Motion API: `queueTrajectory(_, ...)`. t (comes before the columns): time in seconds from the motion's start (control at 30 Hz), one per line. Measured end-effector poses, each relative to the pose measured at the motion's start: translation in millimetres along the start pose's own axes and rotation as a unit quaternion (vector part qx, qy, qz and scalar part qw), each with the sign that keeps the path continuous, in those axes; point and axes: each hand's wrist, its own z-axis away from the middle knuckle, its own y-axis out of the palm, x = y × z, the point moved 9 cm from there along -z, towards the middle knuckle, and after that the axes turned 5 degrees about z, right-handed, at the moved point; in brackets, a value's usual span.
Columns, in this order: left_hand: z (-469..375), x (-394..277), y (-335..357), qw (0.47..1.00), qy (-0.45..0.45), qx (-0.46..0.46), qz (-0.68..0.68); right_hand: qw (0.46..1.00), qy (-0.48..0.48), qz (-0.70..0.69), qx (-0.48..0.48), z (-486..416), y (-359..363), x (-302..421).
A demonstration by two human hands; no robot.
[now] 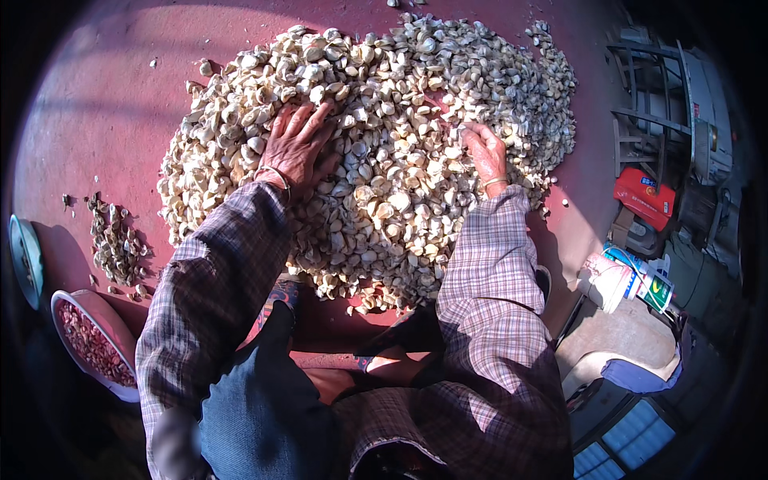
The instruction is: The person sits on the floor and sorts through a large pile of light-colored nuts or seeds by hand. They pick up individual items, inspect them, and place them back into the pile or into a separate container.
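Observation:
A wide heap of dry, pale, clove-like pieces [390,204], with husky or papery skins, covers the red floor in front of me. On the heap's left part rests my left hand [298,144], palm down with its fingers spread; no piece shows in its grasp, and the underside is hidden. My right hand [487,150] is over the right part, its fingers curled and the tips meeting at a small pale piece [462,133]. Close by, a small patch of red floor [437,101] shows through. The heap's pieces are greyer towards the upper right.
Left of me stand a tilted pink basin [126,327] holding small reddish pieces and a teal basin [37,258]. Brownish pieces [117,240] lie scattered nearby. Along the right are a chair frame [690,90], a red box [642,195], a white bucket [606,279] and a cushioned seat [624,336].

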Motion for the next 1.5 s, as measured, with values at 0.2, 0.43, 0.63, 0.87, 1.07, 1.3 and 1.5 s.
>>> queueTrajectory(0.2,-1.1,0.8,1.3,1.0,-0.001,0.008,-0.017,0.912,0.14,-0.383,0.05,47.3,23.8,-20.5)
queueTrajectory(0.43,-1.2,0.2,-0.8,1.0,0.0,-0.005,-0.006,0.829,0.139,-0.533,0.099,65.2,47.2,-7.8)
queueTrajectory(0.63,-0.8,0.7,0.8,1.0,0.005,-0.009,-0.014,0.795,0.035,-0.589,0.14,72.9,35.7,32.3)
queueTrajectory(0.87,-1.4,-1.0,-0.5,1.0,0.008,-0.012,-0.013,0.911,0.069,-0.396,0.095,39.6,10.8,22.3)
queueTrajectory(1.07,-1.6,1.4,1.9,1.0,0.008,-0.005,-0.012,0.991,-0.034,0.114,0.069,0.0,35.5,6.0)
queueTrajectory(1.3,-0.9,1.1,1.2,1.0,0.002,-0.004,-0.01,0.957,-0.101,0.27,0.042,-3.4,49.9,17.8)
queueTrajectory(1.5,-0.7,0.4,0.9,1.0,0.004,-0.006,-0.02,0.96,-0.064,0.264,0.075,-0.9,54.3,12.1)
